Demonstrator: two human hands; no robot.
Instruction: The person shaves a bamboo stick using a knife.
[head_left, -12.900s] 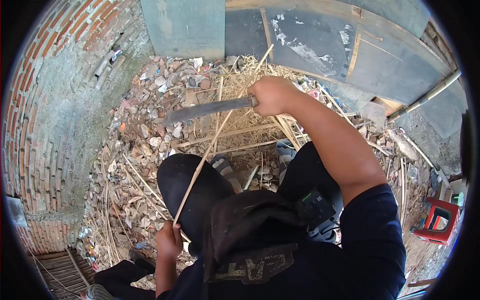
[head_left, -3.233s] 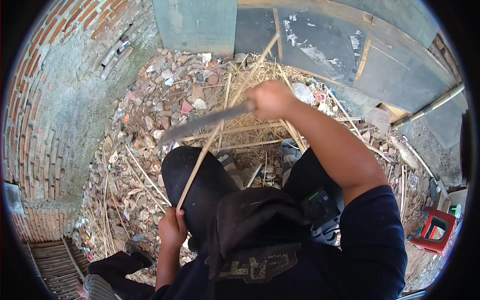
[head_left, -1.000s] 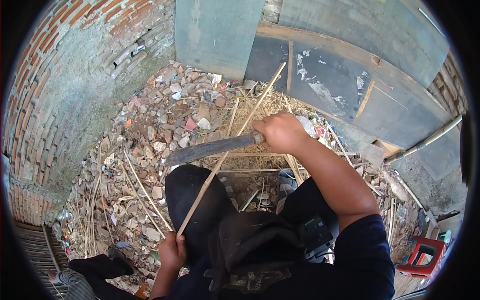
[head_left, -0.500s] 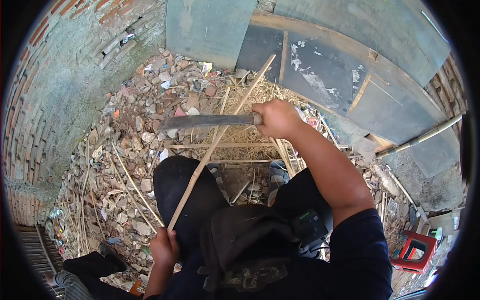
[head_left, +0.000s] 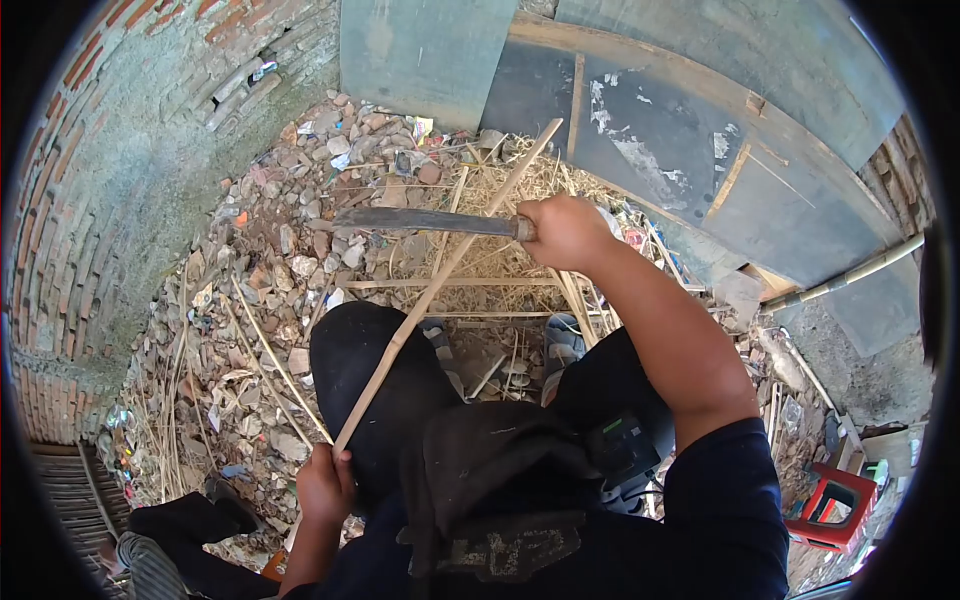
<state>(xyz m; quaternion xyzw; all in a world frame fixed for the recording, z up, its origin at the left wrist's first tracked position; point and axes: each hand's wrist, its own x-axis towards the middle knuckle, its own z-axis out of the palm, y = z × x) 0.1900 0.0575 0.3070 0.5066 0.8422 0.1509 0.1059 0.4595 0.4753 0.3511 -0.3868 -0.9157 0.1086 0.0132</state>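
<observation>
A long pale bamboo strip (head_left: 400,335) slants across my bent knee, its far end raised over a heap of shavings (head_left: 500,255). My left hand (head_left: 326,485) grips the strip's near end beside the knee. In my right hand (head_left: 568,235) is the handle of a machete (head_left: 430,221), its long dark blade pointing left. The blade crosses the strip's upper part; whether it touches the strip I cannot tell. Several other thin strips lie on the rubble below, some between my feet and the shavings.
Stony rubble (head_left: 260,350) covers the ground. A brick wall (head_left: 130,200) rises at the left, grey-blue panels (head_left: 640,130) at the back. A red stool (head_left: 832,508) is at the lower right. Another person's dark-clothed leg (head_left: 185,530) shows at the lower left.
Since half a second ago the view has shifted slightly. The machete has moved up a little along the strip, its tip now tilted slightly upward. Both hands keep their holds.
</observation>
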